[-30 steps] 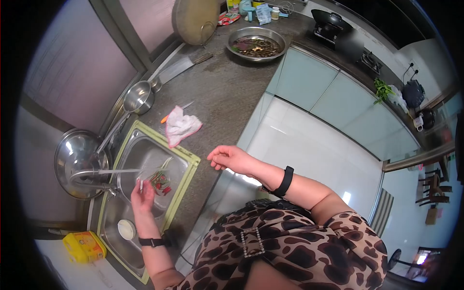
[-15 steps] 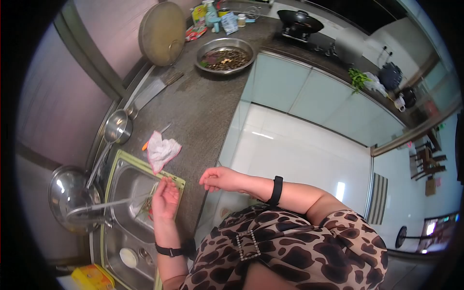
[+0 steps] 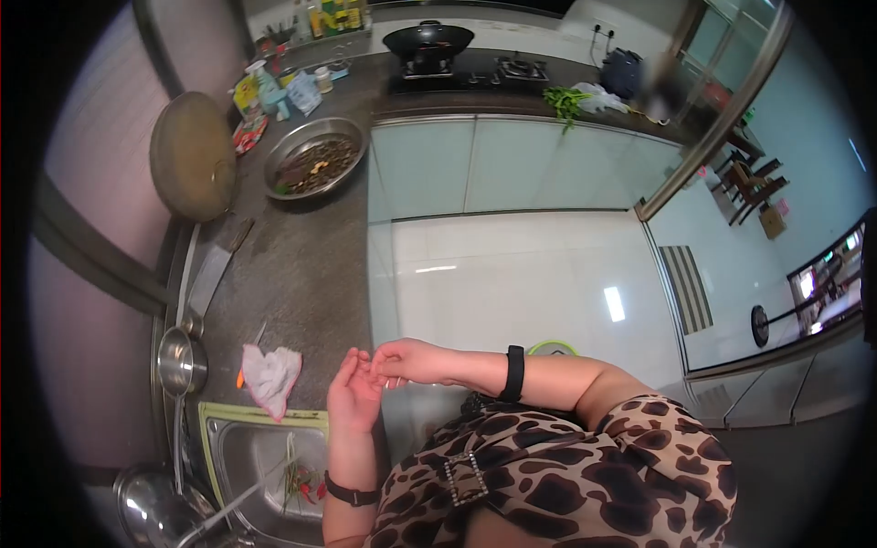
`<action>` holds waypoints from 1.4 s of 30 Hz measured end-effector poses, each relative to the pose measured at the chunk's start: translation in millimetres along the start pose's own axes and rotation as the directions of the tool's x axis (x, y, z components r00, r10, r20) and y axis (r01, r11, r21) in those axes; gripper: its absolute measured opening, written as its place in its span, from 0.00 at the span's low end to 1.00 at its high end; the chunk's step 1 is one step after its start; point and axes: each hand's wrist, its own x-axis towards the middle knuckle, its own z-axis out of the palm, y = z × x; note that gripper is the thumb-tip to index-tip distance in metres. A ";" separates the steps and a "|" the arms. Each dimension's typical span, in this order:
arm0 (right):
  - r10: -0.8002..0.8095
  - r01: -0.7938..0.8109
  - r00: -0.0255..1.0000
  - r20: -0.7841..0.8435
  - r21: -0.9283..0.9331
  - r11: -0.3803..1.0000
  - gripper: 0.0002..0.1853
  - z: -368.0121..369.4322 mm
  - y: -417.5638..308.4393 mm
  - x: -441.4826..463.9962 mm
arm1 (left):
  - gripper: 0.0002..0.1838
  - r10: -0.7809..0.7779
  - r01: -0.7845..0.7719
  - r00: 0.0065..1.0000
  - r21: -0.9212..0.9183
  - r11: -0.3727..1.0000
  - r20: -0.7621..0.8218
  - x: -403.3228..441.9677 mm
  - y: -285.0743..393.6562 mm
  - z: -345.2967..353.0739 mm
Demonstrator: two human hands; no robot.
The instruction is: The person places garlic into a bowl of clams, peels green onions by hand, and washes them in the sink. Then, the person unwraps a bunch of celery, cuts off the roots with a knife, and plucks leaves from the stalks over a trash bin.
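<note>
Palm up and slightly cupped, my left hand (image 3: 354,395) is held in front of me near the counter edge, its fingers loosely extended. My right hand (image 3: 413,362) meets it at the fingertips, fingers curled together; whatever they may pinch is hidden. To the left, a white cloth with a pink edge (image 3: 271,379) lies on the counter beside an orange-handled tool (image 3: 240,378). Below it, the steel sink (image 3: 247,447) contains green stalks (image 3: 296,479) and red pieces (image 3: 308,490).
A steel basin (image 3: 315,128) of small dark items stands on the counter. A cleaver (image 3: 212,274), round board (image 3: 192,155) and steel ladle (image 3: 181,365) line the window side. A wok (image 3: 427,41) sits on the stove, with leafy greens (image 3: 568,102) farther right. The faucet (image 3: 224,511) crosses the sink.
My view has turned right, shifting the counter and sink left and down. My hands have come together from apart, the left moving to the right toward the curled right fingers.
</note>
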 end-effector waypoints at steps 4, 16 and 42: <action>-0.103 0.103 0.995 -0.007 0.131 0.986 0.11 -31.5 -29.2 3.7 | 0.10 0.126 -0.130 0.989 0.055 0.990 0.081 19.9 -1.4 49.2; -0.318 0.436 0.869 -0.380 0.283 0.854 0.12 -265.2 -115.4 -91.6 | 0.15 -0.122 0.066 0.948 0.194 0.979 0.293 160.6 -94.9 235.8; 0.002 0.395 0.289 -0.957 0.121 0.911 0.11 -745.8 -121.5 -224.7 | 0.13 -0.609 0.244 0.777 0.816 0.524 0.160 693.8 -412.4 550.1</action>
